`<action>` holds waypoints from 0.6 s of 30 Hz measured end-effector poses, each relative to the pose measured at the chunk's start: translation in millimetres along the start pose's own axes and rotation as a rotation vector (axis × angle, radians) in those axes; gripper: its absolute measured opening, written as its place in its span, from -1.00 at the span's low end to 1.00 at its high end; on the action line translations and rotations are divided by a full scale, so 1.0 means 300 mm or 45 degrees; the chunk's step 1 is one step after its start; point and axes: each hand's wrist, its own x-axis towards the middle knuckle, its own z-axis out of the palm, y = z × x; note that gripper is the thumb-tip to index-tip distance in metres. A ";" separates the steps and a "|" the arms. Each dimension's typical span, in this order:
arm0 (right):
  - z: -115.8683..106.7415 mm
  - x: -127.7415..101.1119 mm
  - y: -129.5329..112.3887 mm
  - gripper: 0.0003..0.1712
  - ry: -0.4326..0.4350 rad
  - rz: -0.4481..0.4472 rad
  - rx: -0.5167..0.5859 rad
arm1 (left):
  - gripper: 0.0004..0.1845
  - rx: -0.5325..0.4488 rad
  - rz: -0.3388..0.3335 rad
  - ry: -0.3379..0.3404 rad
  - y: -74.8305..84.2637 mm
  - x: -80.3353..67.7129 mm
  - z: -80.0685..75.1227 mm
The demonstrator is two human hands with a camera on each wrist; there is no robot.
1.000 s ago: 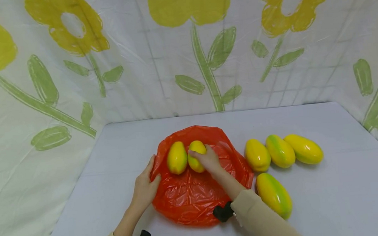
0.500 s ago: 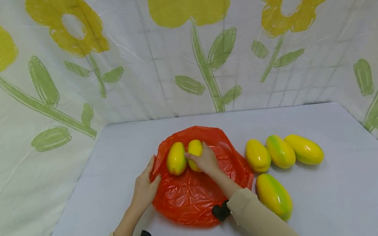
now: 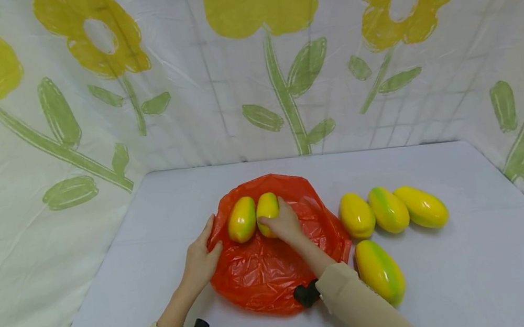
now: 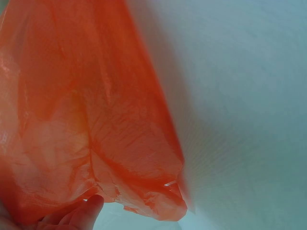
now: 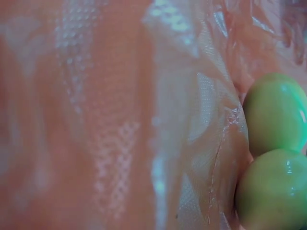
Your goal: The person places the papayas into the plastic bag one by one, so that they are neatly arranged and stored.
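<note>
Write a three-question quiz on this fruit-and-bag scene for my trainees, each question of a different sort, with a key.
1. How many mangoes lie on the orange bag?
2. True or false: the right hand grips a mango on the bag.
3. The left hand holds: A) a mango, B) the bag's edge, C) nothing.

Key: 1. Two; the other one lies beside it. 2. True. 3. B.
</note>
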 end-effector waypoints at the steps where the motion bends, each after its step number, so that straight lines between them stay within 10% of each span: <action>1: 0.001 0.000 0.001 -0.10 0.003 -0.004 -0.001 | -0.33 0.003 -0.001 0.002 0.001 0.000 0.000; 18: -0.011 0.005 0.008 0.04 0.022 0.051 -0.010 | -0.33 0.010 0.000 0.005 0.001 0.001 -0.001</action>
